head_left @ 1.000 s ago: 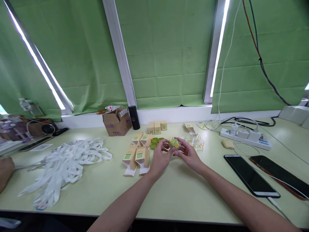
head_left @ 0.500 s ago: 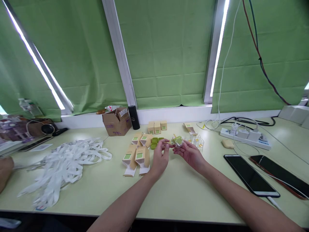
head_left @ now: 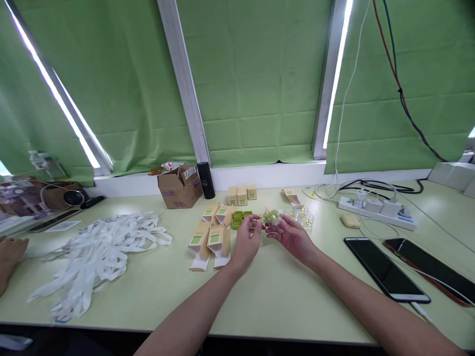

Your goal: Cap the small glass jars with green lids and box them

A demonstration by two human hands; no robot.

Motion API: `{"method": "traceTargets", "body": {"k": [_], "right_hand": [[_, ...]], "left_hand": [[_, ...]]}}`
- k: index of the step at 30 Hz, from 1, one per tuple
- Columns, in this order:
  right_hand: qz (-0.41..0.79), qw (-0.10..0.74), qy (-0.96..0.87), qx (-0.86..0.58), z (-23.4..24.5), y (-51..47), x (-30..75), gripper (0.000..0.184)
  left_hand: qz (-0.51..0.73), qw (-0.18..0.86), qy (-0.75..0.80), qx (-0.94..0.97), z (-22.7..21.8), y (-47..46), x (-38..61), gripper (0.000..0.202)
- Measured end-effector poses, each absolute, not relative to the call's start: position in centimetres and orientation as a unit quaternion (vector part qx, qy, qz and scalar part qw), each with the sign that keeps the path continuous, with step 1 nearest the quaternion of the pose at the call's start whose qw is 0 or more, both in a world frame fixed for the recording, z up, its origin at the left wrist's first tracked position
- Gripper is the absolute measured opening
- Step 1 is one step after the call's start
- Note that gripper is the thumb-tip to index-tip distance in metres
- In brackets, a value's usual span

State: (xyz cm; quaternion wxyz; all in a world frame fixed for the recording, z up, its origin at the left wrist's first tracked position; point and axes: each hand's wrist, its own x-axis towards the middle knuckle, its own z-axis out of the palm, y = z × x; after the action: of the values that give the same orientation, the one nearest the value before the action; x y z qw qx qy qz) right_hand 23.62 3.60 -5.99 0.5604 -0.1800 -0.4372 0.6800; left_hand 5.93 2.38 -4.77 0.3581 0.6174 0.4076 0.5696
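Observation:
My right hand [head_left: 295,237] grips a small clear cup [head_left: 272,218] with a green block in it, raised above the table and tilted. Close to the cup's left side, my left hand [head_left: 248,240] is closed in a pinch; a tiny yellowish bit shows at its fingertips, too small to name. Just behind that hand sit several green blocks [head_left: 236,222], partly covered by it. To their left stand several kraft paper boxes [head_left: 218,238] with green windows and open white flaps. Behind my right hand are clear cups [head_left: 305,217] with gold-coloured bits inside.
Three closed kraft boxes [head_left: 242,196] stand at the back, with an opened one [head_left: 292,198] to their right. White ribbons [head_left: 107,252] pile up at left near another person's hand [head_left: 11,257]. A cardboard carton [head_left: 180,187], power strip [head_left: 378,211] and phones [head_left: 386,269] lie around.
The cup in my right hand has turned slightly, and my left fingertips have drawn a little back from it. The other person's hand at far left has moved up and further into view.

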Motion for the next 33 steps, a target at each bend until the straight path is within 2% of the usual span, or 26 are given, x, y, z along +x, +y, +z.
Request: {"method": "traceTargets", "body": {"k": [14, 20, 23, 28, 31, 33], "right_hand": [[0.596, 0.577, -0.508, -0.233, -6.23, 3.32, 23.43, 0.061], [0.560, 0.571, -0.536, -0.270, -6.40, 3.49, 23.38, 0.070], [0.551, 0.575, -0.539, -0.275, -6.60, 3.61, 23.22, 0.074], [0.549, 0.590, -0.535, -0.254, -6.52, 3.77, 23.13, 0.074], [0.541, 0.606, -0.526, -0.251, -6.46, 4.00, 23.33, 0.068], [0.521, 0.623, -0.521, -0.263, -6.54, 4.28, 23.54, 0.059]], "left_hand": [[0.554, 0.376, 0.393, 0.631, -4.91, 2.25, 6.10, 0.056], [0.547, 0.367, 0.397, 0.639, -4.54, 2.15, 6.05, 0.055], [0.538, 0.402, 0.388, 0.631, -4.54, 2.26, 6.03, 0.055], [0.550, 0.452, 0.365, 0.600, -4.63, 2.25, 6.12, 0.056], [0.569, 0.412, 0.366, 0.610, -4.59, 2.13, 6.01, 0.052], [0.575, 0.343, 0.369, 0.644, -4.49, 2.07, 5.73, 0.048]]}}
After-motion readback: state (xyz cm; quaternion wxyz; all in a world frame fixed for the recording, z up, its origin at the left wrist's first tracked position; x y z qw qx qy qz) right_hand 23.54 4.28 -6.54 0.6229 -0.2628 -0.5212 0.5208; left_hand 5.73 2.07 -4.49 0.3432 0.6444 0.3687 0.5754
